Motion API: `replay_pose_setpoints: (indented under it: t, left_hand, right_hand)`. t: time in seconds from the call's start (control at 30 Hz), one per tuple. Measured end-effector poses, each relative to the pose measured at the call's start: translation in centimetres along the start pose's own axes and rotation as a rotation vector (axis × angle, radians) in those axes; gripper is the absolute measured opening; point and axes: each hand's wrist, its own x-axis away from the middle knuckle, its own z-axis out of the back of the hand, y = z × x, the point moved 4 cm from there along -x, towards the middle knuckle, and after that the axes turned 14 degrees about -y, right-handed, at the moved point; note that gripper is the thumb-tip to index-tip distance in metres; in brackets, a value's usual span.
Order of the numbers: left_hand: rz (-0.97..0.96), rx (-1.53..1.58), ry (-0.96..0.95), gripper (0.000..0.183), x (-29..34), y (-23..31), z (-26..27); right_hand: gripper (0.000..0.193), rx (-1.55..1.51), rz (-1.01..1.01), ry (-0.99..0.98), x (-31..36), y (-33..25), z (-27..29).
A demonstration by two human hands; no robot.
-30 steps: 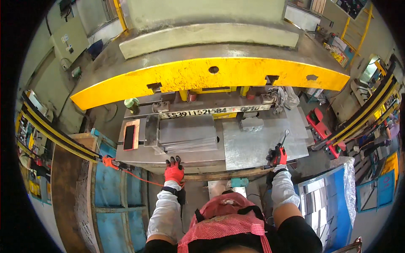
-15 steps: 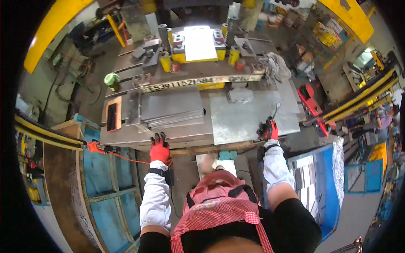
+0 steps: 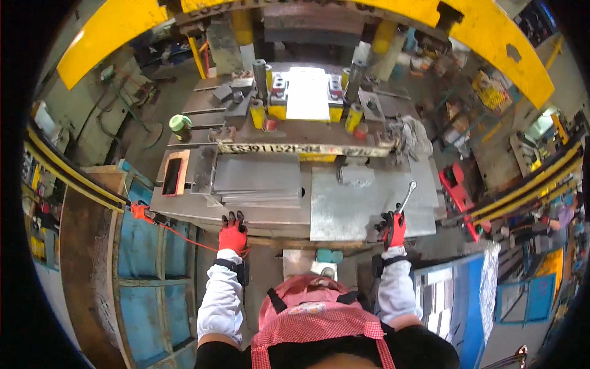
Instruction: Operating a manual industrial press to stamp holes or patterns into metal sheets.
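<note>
My right hand (image 3: 394, 230), in a red glove with dark fingertips, is closed around a metal wrench (image 3: 407, 198). The wrench's free end points up and away from me. Below it lies a flat, shiny metal sheet (image 3: 338, 212), whose near right edge is beside this hand. My left hand (image 3: 233, 234), gloved the same way, rests at the table's front edge with its fingers stretched forward and apart, holding nothing. Just beyond it sits a stack of grey metal sheets (image 3: 258, 175). A small pile of metal pieces (image 3: 356, 173) lies on the shiny sheet's far part.
Behind the plates stands a press die with yellow posts (image 3: 257, 114) and a bright white plate (image 3: 308, 92). A green-lidded bottle (image 3: 180, 126) and an orange-framed tray (image 3: 174, 173) are at left. Blue carts flank me; a grey rag (image 3: 416, 136) hangs at back right.
The view has tilted upward, so the bench appears lower. My right hand has drawn slightly nearer, and more of the wrench shows. My left hand stays near the table edge.
</note>
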Motion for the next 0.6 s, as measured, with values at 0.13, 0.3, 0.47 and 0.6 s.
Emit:
replay_pose_setpoints:
  t: [0.13, 0.3, 0.47, 0.6]
  left_hand:
    - [0.010, 0.004, -0.007, 0.044, 0.8, -0.7, -0.1]
    - [0.142, 0.096, -0.084, 0.062, 3.0, 0.6, 0.4]
    - [0.128, 0.154, 0.060, 0.059, 4.4, 7.1, 3.0]
    - [0.074, 0.218, 0.212, 0.055, 5.0, 9.4, 6.2]
  right_hand:
    - [0.048, 0.334, -0.005, -0.396, -2.7, -6.4, -11.8]
    - [0.014, 0.394, -0.099, -0.777, -12.4, -8.2, -26.7]
    - [0.018, 0.487, -0.060, -0.972, -26.3, -4.8, -29.1]
    - [0.015, 0.363, -0.129, -0.992, -24.4, -5.2, -30.1]
